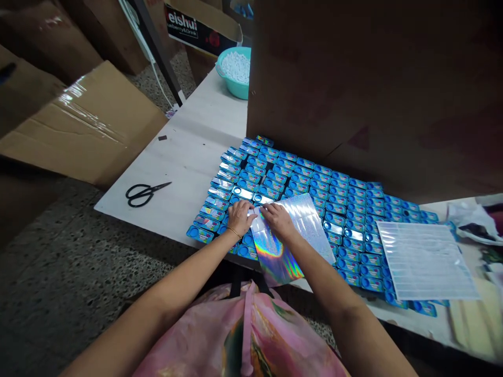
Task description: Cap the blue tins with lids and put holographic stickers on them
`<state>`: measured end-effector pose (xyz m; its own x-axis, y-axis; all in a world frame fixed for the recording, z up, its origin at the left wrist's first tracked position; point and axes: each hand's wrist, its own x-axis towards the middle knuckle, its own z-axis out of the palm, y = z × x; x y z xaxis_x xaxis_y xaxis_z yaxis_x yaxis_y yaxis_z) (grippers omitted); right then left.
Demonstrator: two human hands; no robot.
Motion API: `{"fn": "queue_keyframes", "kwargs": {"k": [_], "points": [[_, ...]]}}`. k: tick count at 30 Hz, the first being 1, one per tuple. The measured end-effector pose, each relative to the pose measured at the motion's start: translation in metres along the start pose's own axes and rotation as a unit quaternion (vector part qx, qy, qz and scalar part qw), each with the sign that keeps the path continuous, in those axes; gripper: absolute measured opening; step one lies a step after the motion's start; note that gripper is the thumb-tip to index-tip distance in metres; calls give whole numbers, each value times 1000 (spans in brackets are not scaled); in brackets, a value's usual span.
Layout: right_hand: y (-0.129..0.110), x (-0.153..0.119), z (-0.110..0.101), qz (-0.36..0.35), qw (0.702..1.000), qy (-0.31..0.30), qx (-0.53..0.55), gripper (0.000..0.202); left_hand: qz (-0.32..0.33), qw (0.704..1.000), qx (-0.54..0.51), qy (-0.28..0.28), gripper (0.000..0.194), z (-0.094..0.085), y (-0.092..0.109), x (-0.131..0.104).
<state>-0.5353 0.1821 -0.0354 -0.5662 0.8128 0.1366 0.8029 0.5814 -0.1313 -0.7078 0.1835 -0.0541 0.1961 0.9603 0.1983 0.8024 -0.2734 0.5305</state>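
Observation:
A shiny holographic sticker sheet point(314, 233) lies slanted over rows of small blue tins point(356, 214). At the sheet's upper left corner, my left hand point(239, 217) is closed, thumb and fingers pinching the edge by a small whitish piece. My right hand point(280, 222) is closed beside it, its fingertips gripping the same edge. Whether a single sticker is between the fingers is too small to tell. Several tins on the left carry shiny strips across them. A second, whitish sheet point(426, 259) rests on the tins at the right.
Black scissors point(143, 195) lie on the white table point(176, 157) at left. A turquoise basin point(236, 86) of small white pieces stands behind. A large brown carton point(353, 94) rises behind the tins. An open carton point(90, 120) is beyond the left edge; a plastic bag point(471, 220) is far right.

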Motion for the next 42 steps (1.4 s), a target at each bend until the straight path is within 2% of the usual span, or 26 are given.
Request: {"fn": "queue_keyframes", "kwargs": {"k": [4,6,11,14,16,19,22,25,27,30,32,34,36,39,42], "points": [[2,3,5,39,998,47,19,30,-3,1000,5,5,25,1,0,0],[3,6,5,44,998,51,7,32,-4,1000,7,4,25,1,0,-1],[6,4,7,-8,999,18,-27,35,-9,1000,7,-2,24,-2,2,-1],[7,-3,13,-37,999,23,-14,34,-6,1000,2,-2,22,-3,2,-2],[5,-7,12,-30,999,36,16,30,-5,1000,-3,0,21,-3,3,-2],[-6,-13,-8,13,994,66,90,21,-8,1000,-17,4,21,0,2,-1],[-21,-17,-48,64,975,100,187,18,-12,998,-55,8,25,-1,-2,1],[-33,-10,-82,78,961,89,249,16,-15,987,-157,18,23,-15,-5,2],[-40,1,-89,74,960,57,265,16,2,970,-242,14,25,-31,-6,-3],[-53,22,-79,51,953,13,297,15,15,943,-333,-16,32,-55,-7,-18],[-66,33,-65,43,939,12,340,16,-37,928,-372,-12,29,-67,-12,-31],[-84,40,-48,74,916,31,392,23,-122,901,-416,14,24,-77,-22,-45],[-105,44,-28,113,890,31,442,34,-208,852,-479,44,27,-86,-36,-60],[-137,47,3,121,859,-60,494,30,-295,766,-565,87,33,-99,-61,-84],[-164,50,31,146,842,-129,503,23,-350,722,-581,139,33,-106,-83,-103]]}}
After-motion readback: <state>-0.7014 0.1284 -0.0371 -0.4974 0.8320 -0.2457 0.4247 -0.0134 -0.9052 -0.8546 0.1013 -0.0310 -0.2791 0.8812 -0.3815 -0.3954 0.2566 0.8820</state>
